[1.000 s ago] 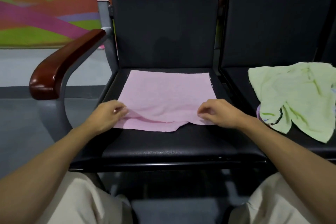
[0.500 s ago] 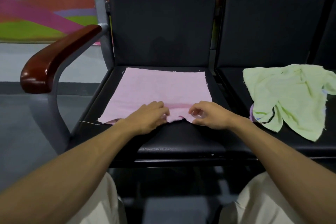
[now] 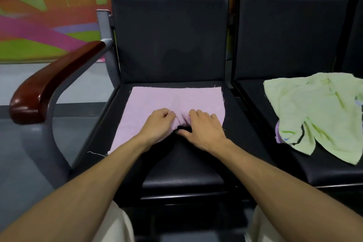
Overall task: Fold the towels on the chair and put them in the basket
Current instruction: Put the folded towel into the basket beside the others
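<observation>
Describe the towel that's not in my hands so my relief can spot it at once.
Find the row of black padded chairs; take the seat to the right of the one with the brown wooden armrest. There lies the crumpled pale green towel, with dark markings, unlike the spread-out pink towel next door.

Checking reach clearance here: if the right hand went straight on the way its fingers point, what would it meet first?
More of the pink towel, which the right hand grips at its near edge; beyond it, probably the black backrest, though depth is unclear.
</observation>
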### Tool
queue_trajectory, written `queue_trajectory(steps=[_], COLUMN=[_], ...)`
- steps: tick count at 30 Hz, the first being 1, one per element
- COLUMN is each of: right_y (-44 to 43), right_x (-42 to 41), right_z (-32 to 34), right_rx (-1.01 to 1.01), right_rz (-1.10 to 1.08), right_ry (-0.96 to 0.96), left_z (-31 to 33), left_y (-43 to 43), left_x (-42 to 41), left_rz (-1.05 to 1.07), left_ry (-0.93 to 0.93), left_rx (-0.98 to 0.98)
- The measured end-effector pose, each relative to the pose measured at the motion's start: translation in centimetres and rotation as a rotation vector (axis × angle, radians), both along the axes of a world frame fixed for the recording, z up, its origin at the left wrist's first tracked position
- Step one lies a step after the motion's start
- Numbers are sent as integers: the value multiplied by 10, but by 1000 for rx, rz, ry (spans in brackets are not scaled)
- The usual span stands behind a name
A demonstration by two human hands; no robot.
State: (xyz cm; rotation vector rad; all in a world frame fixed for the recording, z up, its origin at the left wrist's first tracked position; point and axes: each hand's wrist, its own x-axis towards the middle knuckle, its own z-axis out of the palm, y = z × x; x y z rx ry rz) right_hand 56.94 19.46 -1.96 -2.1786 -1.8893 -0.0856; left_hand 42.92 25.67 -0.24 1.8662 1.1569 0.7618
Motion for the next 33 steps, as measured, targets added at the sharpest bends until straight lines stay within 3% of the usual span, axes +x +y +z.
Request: queue_trajectory(steps=[9, 14, 17, 19, 22, 27, 29, 31, 33], right_y=[20, 6, -2, -5, -10, -28, -34, -38, -43], right_x=[-16, 9, 29, 41, 46, 17, 4, -5, -7], right_z=[7, 30, 40, 38, 28, 31, 25, 17, 15], right_rx=[136, -184, -100, -14, -17, -232, -323, -309, -242], right_rz=[66, 235, 278, 221, 95, 158, 171, 190, 191], right_ry=[31, 289, 530, 580, 321, 300, 84, -74, -87], left_z=[-2, -4, -6, -7, -9, -9, -8, -8, -10], left_y=[0, 11, 11, 8, 3, -5, -6, -6, -4], left_x=[-25, -41, -43, -38, -31, -30, -35, -43, -53], left_rz=[-56, -39, -110, -163, -202, -254, -305, -384, -448], left_ry=[-124, 51, 160, 202, 284, 336, 333, 366, 417], left_rx=[-20, 216, 282, 288, 268, 212, 218, 251, 267])
